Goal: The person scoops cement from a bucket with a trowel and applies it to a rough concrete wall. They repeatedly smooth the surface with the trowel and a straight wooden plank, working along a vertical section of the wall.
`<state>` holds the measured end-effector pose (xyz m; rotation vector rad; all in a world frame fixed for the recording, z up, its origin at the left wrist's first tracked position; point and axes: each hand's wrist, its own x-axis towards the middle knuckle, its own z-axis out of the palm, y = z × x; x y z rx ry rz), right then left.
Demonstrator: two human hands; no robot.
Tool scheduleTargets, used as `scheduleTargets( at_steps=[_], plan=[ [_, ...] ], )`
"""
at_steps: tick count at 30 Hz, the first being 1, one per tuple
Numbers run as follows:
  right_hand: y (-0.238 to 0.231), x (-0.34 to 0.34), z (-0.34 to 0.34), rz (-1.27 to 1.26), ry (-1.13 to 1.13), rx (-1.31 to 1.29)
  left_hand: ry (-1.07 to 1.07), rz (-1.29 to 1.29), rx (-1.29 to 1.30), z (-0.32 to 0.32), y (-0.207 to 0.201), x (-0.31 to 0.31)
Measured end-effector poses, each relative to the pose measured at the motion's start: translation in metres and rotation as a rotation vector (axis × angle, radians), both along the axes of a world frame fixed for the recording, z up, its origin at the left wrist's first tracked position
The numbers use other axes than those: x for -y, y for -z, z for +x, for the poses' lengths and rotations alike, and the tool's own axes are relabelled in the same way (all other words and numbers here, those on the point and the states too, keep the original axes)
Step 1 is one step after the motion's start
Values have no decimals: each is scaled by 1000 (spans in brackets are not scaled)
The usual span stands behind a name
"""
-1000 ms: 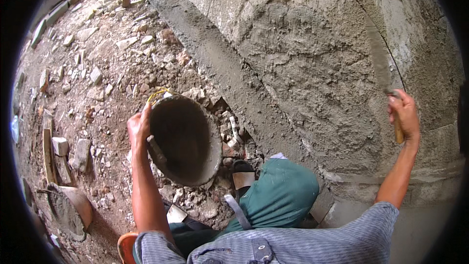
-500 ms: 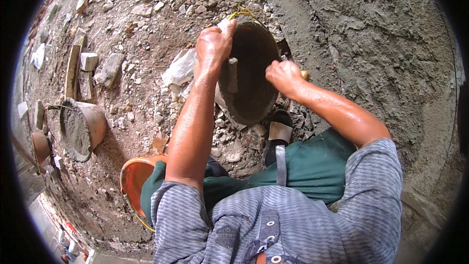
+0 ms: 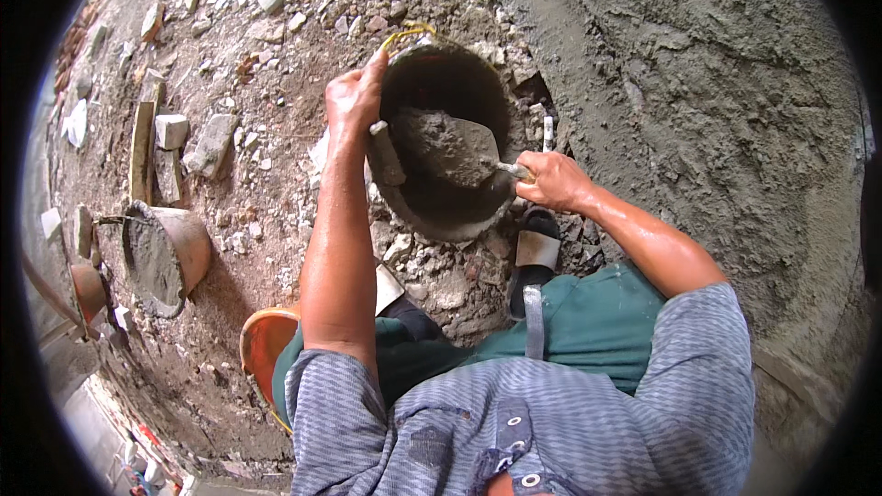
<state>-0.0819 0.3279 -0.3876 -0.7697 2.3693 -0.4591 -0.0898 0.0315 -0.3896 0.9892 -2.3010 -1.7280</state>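
Note:
A dark, mortar-smeared bucket [image 3: 450, 222] leans on the rubble in front of me, its mouth facing me. My left hand [image 3: 354, 96] is closed on its left rim, near the yellow cord handle [image 3: 404, 35]. In my right hand [image 3: 556, 182] is the handle of a trowel [image 3: 473, 149]. The trowel's blade lies across the bucket's mouth, carrying a lump of wet grey mortar [image 3: 432, 142]. Against the bucket's inner left side rests a short, pale, bar-like piece [image 3: 386, 154] that I cannot identify.
Rough wet mortar [image 3: 698, 92] covers the surface at the right. On the left, a bucket of grey mortar [image 3: 188, 243] lies tilted among stones and a wooden strip [image 3: 141, 152]. An orange bucket [image 3: 266, 340] sits beside my left leg. My sandalled foot [image 3: 536, 253] stands near the dark bucket.
The trowel blade has come into view with mortar on it. My left hand and the bucket have shifted left, and the bucket's mouth has turned more toward me.

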Motion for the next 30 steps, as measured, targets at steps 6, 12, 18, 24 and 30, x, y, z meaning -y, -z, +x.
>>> scheduleTargets(
  at_steps=[6, 12, 18, 24, 30],
  plan=[
    [-64, -15, -25, -237, -102, -268, 5, 93, 20, -4, 20, 11],
    [-178, -32, -63, -292, 98, 83, -9, 89, 3, -1, 15, 17],
    [-206, -143, -137, -257, 857, 69, 40, 136, 11, -12, 7, -11],
    [-310, -165, -94, -226, 861, -401, 16, 97, 14, -9, 5, 13],
    [-214, -156, -130, 163, 715, -246, 31, 83, 1, -14, 5, 3]
  ],
)
